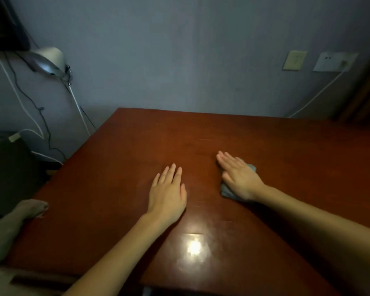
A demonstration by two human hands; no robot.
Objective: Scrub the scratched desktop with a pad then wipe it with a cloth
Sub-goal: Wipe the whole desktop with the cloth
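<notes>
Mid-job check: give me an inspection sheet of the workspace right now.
Surface: red-brown desktop, glossy, glare spot near the front; faint marks mid-desk.
Job's things: one grey piece, pad or cloth unclear, flat under right hand.
Clutter: nothing seen.
Grips: left hand flat on bare wood, holding nothing; right hand presses grey piece, fingers straight.
Cables: black and white cables hang at left; white cable runs from wall socket.
Surroundings: desk lamp at left; a foot by the desk's left edge.

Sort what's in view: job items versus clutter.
Job: desktop; grey pad or cloth, pressed flat under the right hand; left hand, flat on the wood.
Lying about: desk lamp; wall sockets; cables; bare foot at the desk's left edge.
</notes>
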